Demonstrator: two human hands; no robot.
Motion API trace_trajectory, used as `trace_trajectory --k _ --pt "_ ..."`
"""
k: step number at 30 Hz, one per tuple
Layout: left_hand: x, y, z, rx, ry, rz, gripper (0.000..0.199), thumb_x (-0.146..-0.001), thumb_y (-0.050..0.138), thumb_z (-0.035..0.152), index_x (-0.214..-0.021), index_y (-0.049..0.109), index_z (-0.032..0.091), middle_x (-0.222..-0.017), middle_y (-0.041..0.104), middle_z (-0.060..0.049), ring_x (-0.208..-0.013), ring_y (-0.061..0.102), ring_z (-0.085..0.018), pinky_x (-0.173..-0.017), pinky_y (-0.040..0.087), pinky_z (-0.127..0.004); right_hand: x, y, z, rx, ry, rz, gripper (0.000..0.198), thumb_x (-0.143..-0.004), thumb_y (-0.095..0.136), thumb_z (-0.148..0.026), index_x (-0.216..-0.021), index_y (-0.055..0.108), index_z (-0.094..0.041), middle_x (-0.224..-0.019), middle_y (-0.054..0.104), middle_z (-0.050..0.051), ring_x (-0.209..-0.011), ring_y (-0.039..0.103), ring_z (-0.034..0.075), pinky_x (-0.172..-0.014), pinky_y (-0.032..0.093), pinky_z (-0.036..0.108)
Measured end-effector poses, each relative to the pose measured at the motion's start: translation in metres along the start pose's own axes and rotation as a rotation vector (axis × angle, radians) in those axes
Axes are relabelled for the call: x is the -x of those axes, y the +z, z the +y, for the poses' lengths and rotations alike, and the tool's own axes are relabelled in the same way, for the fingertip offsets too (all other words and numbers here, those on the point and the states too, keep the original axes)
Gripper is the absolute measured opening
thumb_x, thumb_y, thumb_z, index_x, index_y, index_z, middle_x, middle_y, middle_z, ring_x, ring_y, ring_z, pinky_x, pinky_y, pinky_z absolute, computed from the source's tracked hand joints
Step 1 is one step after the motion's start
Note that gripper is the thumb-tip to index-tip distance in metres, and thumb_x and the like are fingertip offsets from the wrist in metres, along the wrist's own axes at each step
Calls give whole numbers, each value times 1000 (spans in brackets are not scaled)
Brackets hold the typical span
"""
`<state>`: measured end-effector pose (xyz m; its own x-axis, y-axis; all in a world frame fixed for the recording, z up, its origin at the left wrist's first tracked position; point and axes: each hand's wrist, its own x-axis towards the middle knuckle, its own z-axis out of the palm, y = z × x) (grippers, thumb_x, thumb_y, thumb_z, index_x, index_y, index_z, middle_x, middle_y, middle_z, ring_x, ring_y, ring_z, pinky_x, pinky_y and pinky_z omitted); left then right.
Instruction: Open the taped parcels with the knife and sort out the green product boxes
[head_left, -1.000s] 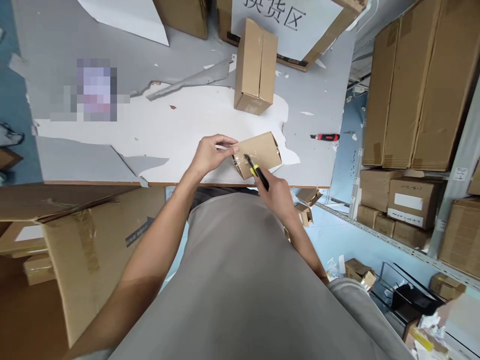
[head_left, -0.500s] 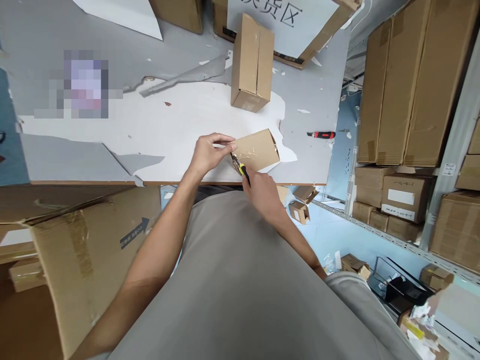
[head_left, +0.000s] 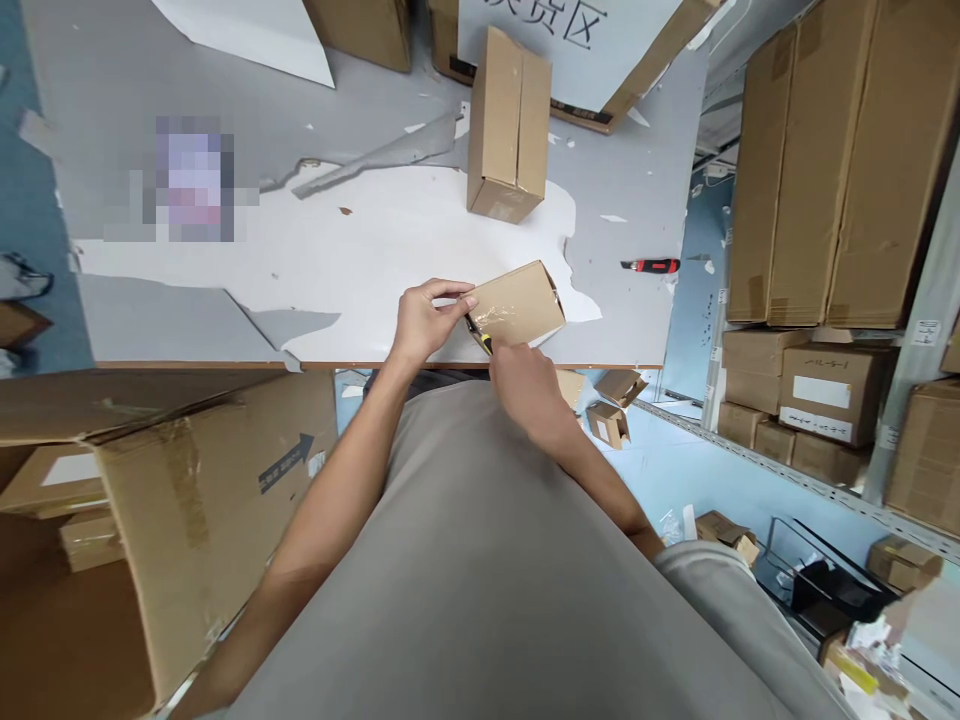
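Note:
A small cardboard box [head_left: 519, 298] lies tilted near the front edge of the table, with strips of clear tape glinting on its top. My left hand [head_left: 426, 316] grips its left corner between thumb and fingers. In my right hand [head_left: 532, 392], closed in a fist, is a yellow and black utility knife [head_left: 486, 343]. The knife's front end rests against the box's left end, just below my left thumb; most of the handle is hidden in my fist.
A closed carton [head_left: 510, 130] stands behind the small box. A red and black utility knife [head_left: 651, 266] lies to the right. A large open carton [head_left: 225, 520] stands at lower left. Shelves hold stacked boxes [head_left: 817, 390] on the right. Torn grey covering [head_left: 375, 160] lies on the table.
My right hand has shifted slightly toward me and covers more of the knife. The left hand keeps its grip on the box. The whole view has drifted a little.

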<state>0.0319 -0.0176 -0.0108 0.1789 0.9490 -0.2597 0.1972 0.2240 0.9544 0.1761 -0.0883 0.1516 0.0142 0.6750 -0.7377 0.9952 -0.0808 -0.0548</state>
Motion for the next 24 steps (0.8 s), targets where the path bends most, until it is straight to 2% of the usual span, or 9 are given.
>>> trace_trajectory --k 4,9,13,20,24 --pt "-3 4 2 -30 22 20 32 -87 89 41 -109 90 18 -118 88 -11 -110 81 -27 -102 70 -41 0 4 -1 -15 13 12 42 -119 37 -9 -153 61 -11 -127 85 23 -122 83 33 -100 65 40" --pt "1 10 2 -39 4 8 28 -88 86 37 -110 91 19 -120 87 -11 -107 82 -26 -94 71 -39 15 3 6 22 19 -1 39 -120 39 -11 -148 65 -11 -122 84 23 -120 84 32 -98 64 37" --pt "3 10 1 -59 -1 19 27 -91 85 36 -112 90 19 -122 86 -10 -111 82 -26 -97 71 -39 18 4 12 42 2 19 38 -120 41 -13 -149 66 -13 -125 84 23 -118 84 31 -95 64 36" --pt "-3 6 0 -91 0 20 27 -93 84 37 -112 90 19 -122 87 -11 -111 83 -28 -100 70 -41 -1 -2 15 -23 -30 -1 37 -121 41 -17 -148 66 -15 -128 84 21 -123 82 33 -100 63 39" --pt "-6 6 2 -102 16 28 27 -92 83 34 -112 91 19 -121 88 -11 -109 83 -27 -104 69 -43 7 3 21 14 -18 -53 36 -121 43 -19 -148 68 -15 -128 83 23 -121 83 32 -97 63 38"
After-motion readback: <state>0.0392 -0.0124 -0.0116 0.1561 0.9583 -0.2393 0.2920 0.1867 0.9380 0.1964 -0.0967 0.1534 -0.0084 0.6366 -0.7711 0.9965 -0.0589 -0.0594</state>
